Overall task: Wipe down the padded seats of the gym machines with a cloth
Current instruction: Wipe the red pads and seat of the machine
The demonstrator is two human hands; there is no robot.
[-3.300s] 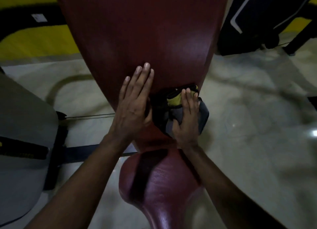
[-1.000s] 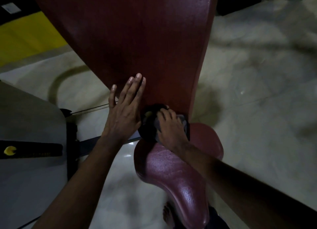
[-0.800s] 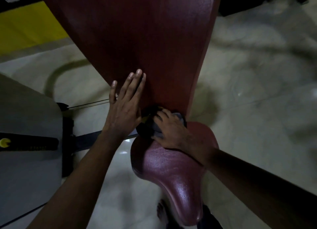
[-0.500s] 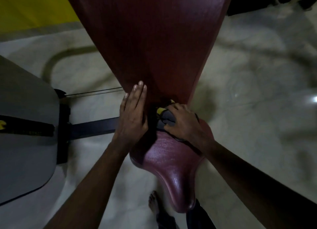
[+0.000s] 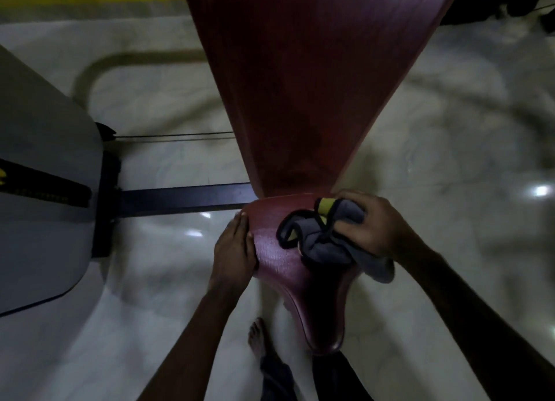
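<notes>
Underfoot, the glossy, pale marbled floor [image 5: 450,160] reflects dim light. Maroon textured vinyl covers the tapering backrest [image 5: 300,85] and the saddle-shaped seat [image 5: 288,268] below it. The right hand [image 5: 369,223] grips a bunched grey cloth [image 5: 321,247], black-edged with yellow patches, at the seat's rear right edge. The left hand [image 5: 234,250] lies flat, fingers straight, against the seat's left edge.

2 hands [image 5: 234,250] [image 5: 372,223], 1 cloth [image 5: 321,247], 1 seat [image 5: 279,268]

Maroon seat [image 5: 285,268] and backrest [image 5: 300,85]; grey cloth [image 5: 324,244], black-edged, with what looks like yellow patches.
</notes>
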